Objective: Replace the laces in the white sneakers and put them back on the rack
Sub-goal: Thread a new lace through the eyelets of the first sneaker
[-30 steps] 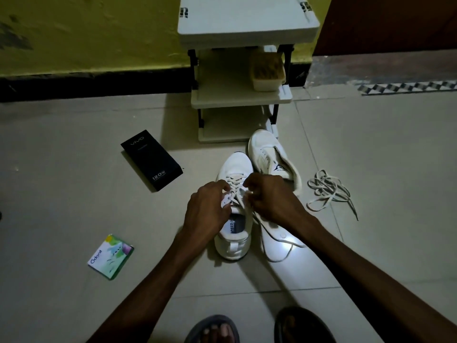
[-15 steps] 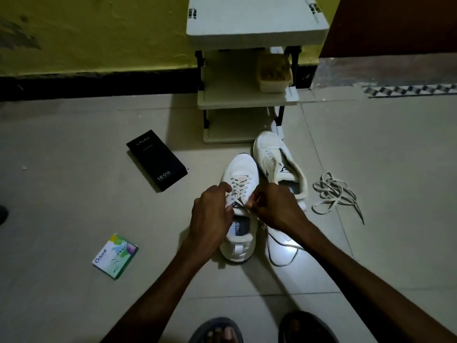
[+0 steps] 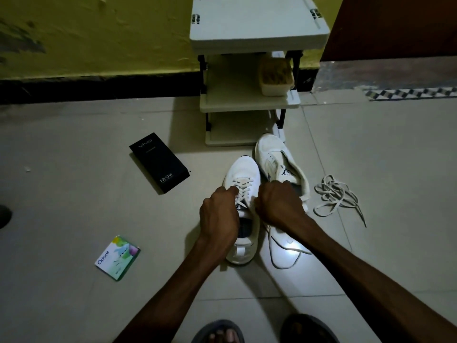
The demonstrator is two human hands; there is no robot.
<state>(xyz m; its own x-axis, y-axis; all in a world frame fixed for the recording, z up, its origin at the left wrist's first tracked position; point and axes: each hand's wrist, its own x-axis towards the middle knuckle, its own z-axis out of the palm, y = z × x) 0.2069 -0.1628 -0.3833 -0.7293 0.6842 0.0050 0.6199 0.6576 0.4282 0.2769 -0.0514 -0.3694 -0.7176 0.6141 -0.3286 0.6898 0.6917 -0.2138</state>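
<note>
White flat lace (image 3: 243, 188), crisscrossed through the eyelets of the nearer white low-top sneaker (image 3: 243, 169), sits between both grips. The left hand (image 3: 218, 219) pinches it at the upper eyelets. The right hand (image 3: 278, 206) is curled closed on the other strand, whose free end seems to trail on the tiled floor (image 3: 74, 219) below the wrist. The lace should be soft, light and limp, best held near its tip for threading. Both wrists bend down, knuckles up, forearms reaching forward. Just right of the grips lies the second white sneaker (image 3: 272, 149), apparently unlaced. Farther right is a loose tangle of pale laces (image 3: 333, 196), and ahead stands the white plastic shoe rack (image 3: 249, 105).
</note>
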